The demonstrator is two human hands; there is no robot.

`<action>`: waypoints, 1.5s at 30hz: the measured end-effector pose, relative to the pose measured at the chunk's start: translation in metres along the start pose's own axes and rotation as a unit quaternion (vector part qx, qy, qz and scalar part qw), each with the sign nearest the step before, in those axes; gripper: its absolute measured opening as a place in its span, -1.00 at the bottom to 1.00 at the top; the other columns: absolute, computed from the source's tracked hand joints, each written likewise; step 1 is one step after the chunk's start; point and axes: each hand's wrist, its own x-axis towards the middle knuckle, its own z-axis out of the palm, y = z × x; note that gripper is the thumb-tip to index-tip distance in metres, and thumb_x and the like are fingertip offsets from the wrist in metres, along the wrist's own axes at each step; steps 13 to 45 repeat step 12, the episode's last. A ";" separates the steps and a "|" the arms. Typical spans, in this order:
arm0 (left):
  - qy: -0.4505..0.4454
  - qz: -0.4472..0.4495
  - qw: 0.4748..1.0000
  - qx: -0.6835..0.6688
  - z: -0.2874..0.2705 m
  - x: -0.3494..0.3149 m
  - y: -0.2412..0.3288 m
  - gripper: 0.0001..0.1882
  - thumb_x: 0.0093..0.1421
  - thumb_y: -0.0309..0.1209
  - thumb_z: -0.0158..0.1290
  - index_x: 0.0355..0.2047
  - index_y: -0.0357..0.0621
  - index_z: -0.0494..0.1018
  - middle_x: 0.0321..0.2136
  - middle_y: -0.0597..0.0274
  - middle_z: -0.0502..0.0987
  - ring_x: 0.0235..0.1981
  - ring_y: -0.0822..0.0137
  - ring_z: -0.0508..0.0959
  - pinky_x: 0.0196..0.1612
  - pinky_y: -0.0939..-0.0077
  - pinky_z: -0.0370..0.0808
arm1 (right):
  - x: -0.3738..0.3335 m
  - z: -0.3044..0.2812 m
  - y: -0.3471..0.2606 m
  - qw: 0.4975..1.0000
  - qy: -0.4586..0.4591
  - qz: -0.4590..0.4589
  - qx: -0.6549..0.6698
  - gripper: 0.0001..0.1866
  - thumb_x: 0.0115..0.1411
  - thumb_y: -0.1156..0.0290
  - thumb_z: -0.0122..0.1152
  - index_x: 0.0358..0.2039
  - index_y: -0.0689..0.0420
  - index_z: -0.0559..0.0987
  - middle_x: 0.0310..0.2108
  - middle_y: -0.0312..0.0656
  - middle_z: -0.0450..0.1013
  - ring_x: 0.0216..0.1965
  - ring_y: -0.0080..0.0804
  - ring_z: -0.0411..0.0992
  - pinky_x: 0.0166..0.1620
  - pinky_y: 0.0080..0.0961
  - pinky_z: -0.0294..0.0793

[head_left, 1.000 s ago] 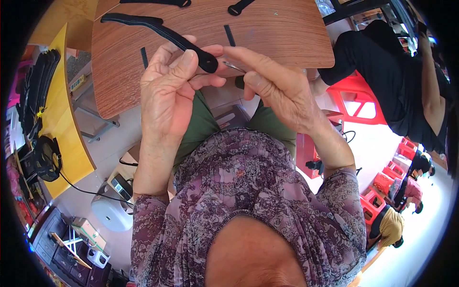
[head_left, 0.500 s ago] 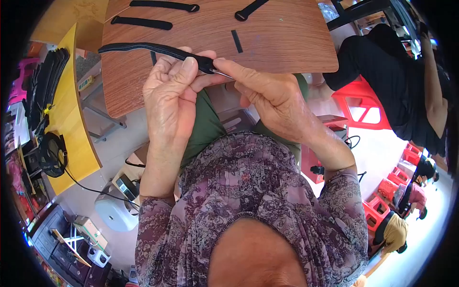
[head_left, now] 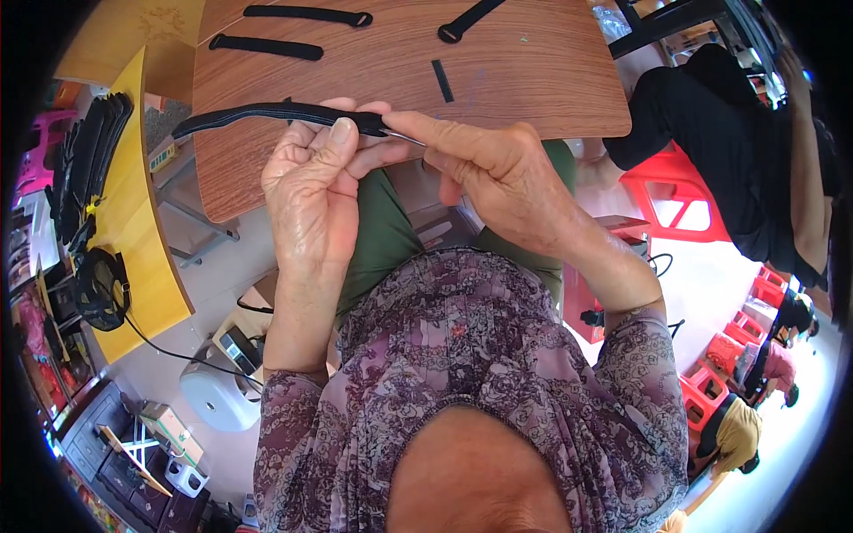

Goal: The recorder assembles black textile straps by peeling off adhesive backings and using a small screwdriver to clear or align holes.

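Observation:
Between thumb and fingers, my left hand (head_left: 311, 200) pinches a long black fabric strap (head_left: 240, 113), whose free end curves out to the left past the table edge. My right hand (head_left: 506, 182) is closed around a thin, pointed metal tool (head_left: 406, 138); most of it is hidden in the palm. The tool's tip meets the right end of the strap, where my right index finger also presses. Beyond the hands, a black cable strap with a looped end (head_left: 267, 46), a second looped strap (head_left: 306, 14) and a third (head_left: 466, 21) lie on the wood-grain table (head_left: 551, 80).
A short black strip (head_left: 442, 81) lies on the tabletop. At left, a yellow table (head_left: 147, 284) carries a bundle of black straps (head_left: 89, 164) and a small black mesh fan (head_left: 100, 289). A person in black (head_left: 711, 133) sits at right on a red stool (head_left: 671, 191).
The strap's left end has dropped slightly and its right end has come up a little. Both hands keep their grip, with the tool still at the strap's end.

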 end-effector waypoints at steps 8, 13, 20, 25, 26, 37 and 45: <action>0.015 0.013 1.000 0.004 0.000 0.000 -0.002 -0.80 0.17 -0.63 0.00 -0.18 -0.40 0.33 -0.29 -0.13 0.53 -0.35 0.05 0.60 -0.24 0.19 0.63 | 0.008 0.007 0.003 0.999 0.028 -0.026 0.025 -0.61 0.10 0.58 0.10 -0.04 -0.03 0.53 -0.44 -0.01 0.51 -0.40 -0.09 0.53 -0.40 -0.39 0.50; 0.009 0.009 1.000 -0.011 -0.008 0.002 -0.002 -0.75 0.16 -0.63 0.02 -0.13 -0.37 0.33 -0.27 -0.13 0.53 -0.35 0.03 0.60 -0.24 0.17 0.62 | 0.011 0.010 0.000 0.999 0.028 -0.032 0.008 -0.62 0.13 0.55 0.09 -0.01 0.00 0.51 -0.41 -0.06 0.53 -0.35 -0.14 0.55 -0.34 -0.38 0.53; 0.009 0.009 1.000 -0.011 -0.008 0.002 -0.002 -0.75 0.16 -0.63 0.02 -0.13 -0.37 0.33 -0.27 -0.13 0.53 -0.35 0.03 0.60 -0.24 0.17 0.62 | 0.011 0.010 0.000 0.999 0.028 -0.032 0.008 -0.62 0.13 0.55 0.09 -0.01 0.00 0.51 -0.41 -0.06 0.53 -0.35 -0.14 0.55 -0.34 -0.38 0.53; 0.009 0.009 1.000 -0.011 -0.008 0.002 -0.002 -0.75 0.16 -0.63 0.02 -0.13 -0.37 0.33 -0.27 -0.13 0.53 -0.35 0.03 0.60 -0.24 0.17 0.62 | 0.011 0.010 0.000 0.999 0.028 -0.032 0.008 -0.62 0.13 0.55 0.09 -0.01 0.00 0.51 -0.41 -0.06 0.53 -0.35 -0.14 0.55 -0.34 -0.38 0.53; 0.009 0.009 1.000 -0.011 -0.008 0.002 -0.002 -0.75 0.16 -0.63 0.02 -0.13 -0.37 0.33 -0.27 -0.13 0.53 -0.35 0.03 0.60 -0.24 0.17 0.62 | 0.011 0.010 0.000 0.999 0.028 -0.032 0.008 -0.62 0.13 0.55 0.09 -0.01 0.00 0.51 -0.41 -0.06 0.53 -0.35 -0.14 0.55 -0.34 -0.38 0.53; 0.009 0.009 1.000 -0.011 -0.008 0.002 -0.002 -0.75 0.16 -0.63 0.02 -0.13 -0.37 0.33 -0.27 -0.13 0.53 -0.35 0.03 0.60 -0.24 0.17 0.62 | 0.011 0.010 0.000 0.999 0.028 -0.032 0.008 -0.62 0.13 0.55 0.09 -0.01 0.00 0.51 -0.41 -0.06 0.53 -0.35 -0.14 0.55 -0.34 -0.38 0.53; 0.009 0.009 1.000 -0.011 -0.008 0.002 -0.002 -0.75 0.16 -0.63 0.02 -0.13 -0.37 0.33 -0.27 -0.13 0.53 -0.35 0.03 0.60 -0.24 0.17 0.62 | 0.011 0.010 0.000 0.999 0.028 -0.032 0.008 -0.62 0.13 0.55 0.09 -0.01 0.00 0.51 -0.41 -0.06 0.53 -0.35 -0.14 0.55 -0.34 -0.38 0.53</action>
